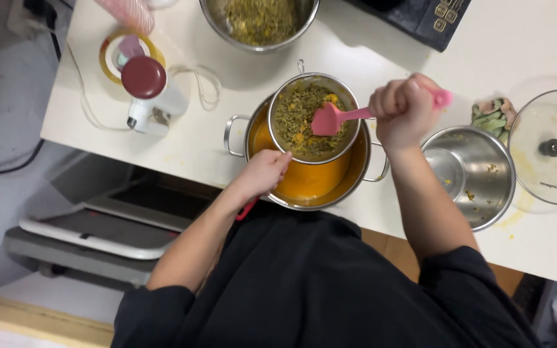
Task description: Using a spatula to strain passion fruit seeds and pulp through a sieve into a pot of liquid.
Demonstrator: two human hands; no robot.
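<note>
Right hand [404,109]: fist closed round the handle of a pink spatula [330,119]; blade down in the pulp.
Left hand [262,173]: fingers curled tight on the red sieve handle [247,209] at the near rim, steadying it.
Sieve [314,118]: round metal mesh, sitting over the pot, toward its far side; holds a bed of greenish-yellow pulp and seeds.
Pot [356,177]: steel, two side handles, on the white counter [227,138]; smooth orange liquid shows below the sieve.
Progress: a good pool of liquid already through; the pulp looks fairly dry but still thick in the mesh, so pressing seems partly done.
Right of pot: empty steel jar [475,174] with flecks inside, glass lid [549,147] beside it.
Far edge: steel bowl [260,20] of similar pulp.
Left: blender base with a dark red cap [144,80].
</note>
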